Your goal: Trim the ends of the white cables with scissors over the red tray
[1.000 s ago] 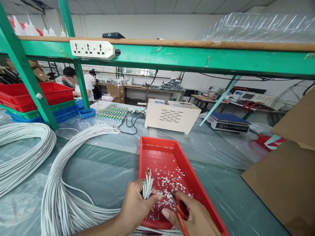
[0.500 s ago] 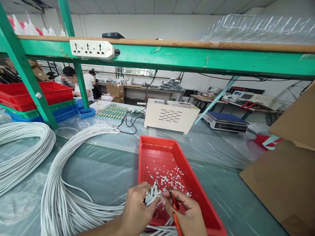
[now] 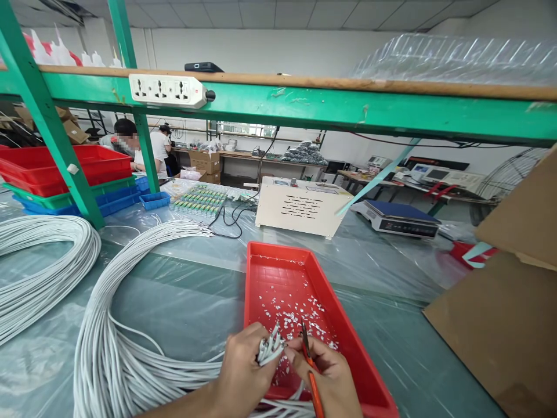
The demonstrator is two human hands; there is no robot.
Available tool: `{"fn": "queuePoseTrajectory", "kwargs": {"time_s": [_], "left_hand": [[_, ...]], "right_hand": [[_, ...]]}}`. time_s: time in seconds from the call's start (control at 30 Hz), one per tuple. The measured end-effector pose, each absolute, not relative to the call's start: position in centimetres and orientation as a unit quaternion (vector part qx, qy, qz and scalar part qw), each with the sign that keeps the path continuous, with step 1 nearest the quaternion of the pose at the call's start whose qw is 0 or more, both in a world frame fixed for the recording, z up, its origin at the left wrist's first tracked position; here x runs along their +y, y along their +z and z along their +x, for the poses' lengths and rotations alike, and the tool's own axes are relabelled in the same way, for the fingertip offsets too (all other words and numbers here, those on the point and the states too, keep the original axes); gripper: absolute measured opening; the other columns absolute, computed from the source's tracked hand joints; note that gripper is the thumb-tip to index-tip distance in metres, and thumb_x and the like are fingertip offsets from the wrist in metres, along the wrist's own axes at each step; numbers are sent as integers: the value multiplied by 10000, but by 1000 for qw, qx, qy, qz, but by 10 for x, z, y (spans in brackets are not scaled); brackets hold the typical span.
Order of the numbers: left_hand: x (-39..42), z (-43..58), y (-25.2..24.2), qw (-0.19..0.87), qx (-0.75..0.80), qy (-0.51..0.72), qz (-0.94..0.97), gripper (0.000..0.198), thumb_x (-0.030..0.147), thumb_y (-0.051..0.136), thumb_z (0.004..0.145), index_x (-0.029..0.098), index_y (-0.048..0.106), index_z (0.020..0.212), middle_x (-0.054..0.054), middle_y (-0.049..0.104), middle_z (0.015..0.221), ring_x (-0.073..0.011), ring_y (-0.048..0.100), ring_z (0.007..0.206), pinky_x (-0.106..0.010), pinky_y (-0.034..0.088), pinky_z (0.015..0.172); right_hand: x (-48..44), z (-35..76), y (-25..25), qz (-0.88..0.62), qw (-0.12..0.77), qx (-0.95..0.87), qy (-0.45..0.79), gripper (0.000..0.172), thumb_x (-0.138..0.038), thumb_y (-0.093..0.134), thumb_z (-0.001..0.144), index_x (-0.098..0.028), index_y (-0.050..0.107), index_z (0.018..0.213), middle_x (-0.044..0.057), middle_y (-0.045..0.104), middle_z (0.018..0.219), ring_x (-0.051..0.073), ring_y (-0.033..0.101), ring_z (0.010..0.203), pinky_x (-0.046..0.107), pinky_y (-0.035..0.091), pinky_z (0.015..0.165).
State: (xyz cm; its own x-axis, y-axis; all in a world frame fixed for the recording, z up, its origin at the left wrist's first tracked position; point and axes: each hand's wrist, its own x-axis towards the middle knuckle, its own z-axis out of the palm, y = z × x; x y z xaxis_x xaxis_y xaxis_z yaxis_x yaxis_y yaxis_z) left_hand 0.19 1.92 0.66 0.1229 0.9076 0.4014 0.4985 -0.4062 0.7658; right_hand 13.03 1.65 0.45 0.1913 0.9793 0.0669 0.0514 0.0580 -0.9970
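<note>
My left hand [image 3: 244,367] is closed round a bunch of white cables [image 3: 270,348], their cut ends sticking up past the thumb. Orange-handled wire cutters [image 3: 312,377] lie in my right hand [image 3: 333,377], dark jaws pointing up and away. The right thumb and forefinger meet close to one cable end; whether they pinch it I cannot tell. Both hands are over the near end of a red tray [image 3: 361,354], which has many small white and silvery scraps [image 3: 296,316] on its floor. The bunch's long lengths curve away in a thick bundle [image 3: 102,325] to the left.
A second cable coil [image 3: 82,249] lies at far left. Beyond the tray stand a cream machine [image 3: 300,206] and a scale [image 3: 395,217]. A cardboard box [image 3: 491,325] is at right. A green shelf beam [image 3: 270,104] crosses above. Two people sit in the background.
In my right hand the wire cutters have turned more upright, and their jaws now stand clear, slightly right of the cable ends. The left hand keeps its hold, almost unmoved.
</note>
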Motion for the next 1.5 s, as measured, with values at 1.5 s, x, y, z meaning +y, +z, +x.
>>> {"fn": "queuePoseTrajectory", "kwargs": {"time_s": [1.5], "left_hand": [[38,-9,10,575,388,375,615,379,441,473,791,102,536,633,28,426,524,-53,345,424,-168,252,400]], "right_hand": [[36,176,2,-501,248,-828,39,358,-327,528,739,-195,315,484,-79,406,431,92,302,428,316,351,761]]}}
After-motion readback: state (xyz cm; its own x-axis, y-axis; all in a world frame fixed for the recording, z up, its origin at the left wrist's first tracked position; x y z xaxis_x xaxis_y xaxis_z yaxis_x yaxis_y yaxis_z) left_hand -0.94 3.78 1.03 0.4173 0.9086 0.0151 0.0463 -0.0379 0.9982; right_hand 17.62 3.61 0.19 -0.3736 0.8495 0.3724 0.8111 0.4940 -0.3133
